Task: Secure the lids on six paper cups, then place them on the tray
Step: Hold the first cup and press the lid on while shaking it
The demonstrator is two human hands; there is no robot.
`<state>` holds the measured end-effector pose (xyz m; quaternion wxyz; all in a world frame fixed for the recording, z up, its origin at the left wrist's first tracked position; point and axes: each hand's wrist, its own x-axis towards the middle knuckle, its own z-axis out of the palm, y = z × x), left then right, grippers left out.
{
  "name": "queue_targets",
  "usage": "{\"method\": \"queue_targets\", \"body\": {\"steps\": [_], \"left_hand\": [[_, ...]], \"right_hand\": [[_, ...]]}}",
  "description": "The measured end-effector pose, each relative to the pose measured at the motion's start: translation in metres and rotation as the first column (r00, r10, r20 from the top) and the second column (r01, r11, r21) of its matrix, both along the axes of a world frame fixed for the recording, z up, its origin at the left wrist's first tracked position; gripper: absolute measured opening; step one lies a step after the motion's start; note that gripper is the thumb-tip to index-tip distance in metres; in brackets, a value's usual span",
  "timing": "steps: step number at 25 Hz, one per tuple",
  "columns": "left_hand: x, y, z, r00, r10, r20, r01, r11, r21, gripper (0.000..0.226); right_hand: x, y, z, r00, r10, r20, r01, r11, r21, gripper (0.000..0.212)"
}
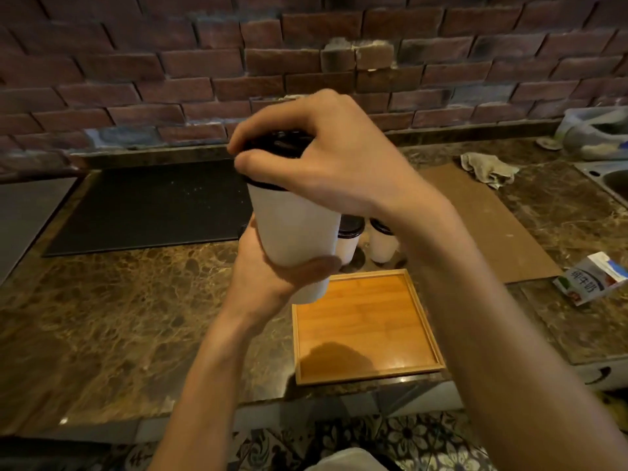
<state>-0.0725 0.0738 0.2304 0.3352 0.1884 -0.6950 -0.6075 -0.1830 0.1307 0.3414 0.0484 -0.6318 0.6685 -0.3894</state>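
A white paper cup [292, 229] is held up in the air in front of me. My left hand [268, 270] grips its lower part from below, thumb across the front. My right hand [326, 154] curls over the black lid [272, 147] on top of the cup, fingers round its rim. Behind the raised cup two more white cups with black lids, one [348, 244] and another [382, 244], stand on the counter. A square wooden tray [421, 311] lies on the counter below my hands with nothing on it. Other cups are hidden.
A black mat [149, 205] covers the counter at back left. A brown cardboard sheet [492, 219] and a crumpled cloth [489, 169] lie at right, with a milk carton [588, 280] on its side. A sink edge [608, 180] shows far right. Brick wall behind.
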Motion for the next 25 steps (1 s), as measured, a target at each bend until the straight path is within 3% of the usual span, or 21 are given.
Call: {"method": "queue_targets", "body": {"steps": [2, 4, 8, 11, 14, 17, 19, 21, 25], "left_hand": [[0.005, -0.008, 0.001, 0.991, -0.131, 0.020, 0.130, 0.991, 0.040, 0.078], [0.004, -0.010, -0.001, 0.975, -0.221, 0.029, 0.217, 0.972, 0.093, 0.072], [-0.002, -0.004, -0.006, 0.983, -0.184, 0.001, 0.181, 0.973, 0.144, 0.083], [-0.001, -0.006, -0.011, 0.978, -0.208, -0.003, 0.206, 0.965, 0.159, 0.078], [0.002, -0.007, -0.014, 0.965, -0.261, -0.013, 0.260, 0.955, 0.143, 0.065], [0.002, -0.006, -0.013, 0.968, -0.242, -0.073, 0.252, 0.949, 0.188, 0.058], [0.002, -0.008, -0.012, 0.975, -0.201, -0.097, 0.217, 0.958, 0.189, 0.059], [0.003, -0.011, -0.009, 0.977, -0.182, -0.110, 0.198, 0.968, 0.153, 0.058], [-0.002, -0.010, -0.009, 0.982, -0.114, -0.152, 0.130, 0.986, 0.103, 0.054]], "right_hand": [[-0.016, 0.006, 0.004, 0.956, 0.269, 0.119, -0.273, 0.962, 0.016, 0.016], [-0.022, 0.006, 0.004, 0.928, 0.335, 0.163, -0.346, 0.937, 0.044, 0.017], [-0.015, -0.001, -0.004, 0.979, 0.155, 0.132, -0.161, 0.986, 0.038, 0.014], [-0.016, 0.002, -0.007, 0.976, 0.173, 0.130, -0.177, 0.984, 0.017, 0.019], [-0.023, 0.008, -0.010, 0.932, 0.244, 0.267, -0.237, 0.970, -0.056, 0.030], [-0.025, 0.014, -0.022, 0.852, 0.095, 0.515, -0.024, 0.989, -0.143, 0.047], [-0.024, 0.022, -0.037, 0.766, 0.003, 0.643, 0.086, 0.991, -0.106, 0.052], [-0.019, 0.033, -0.055, 0.731, -0.058, 0.679, 0.118, 0.992, -0.042, 0.057], [0.008, 0.042, -0.080, 0.783, -0.060, 0.619, 0.044, 0.998, 0.042, 0.074]]}}
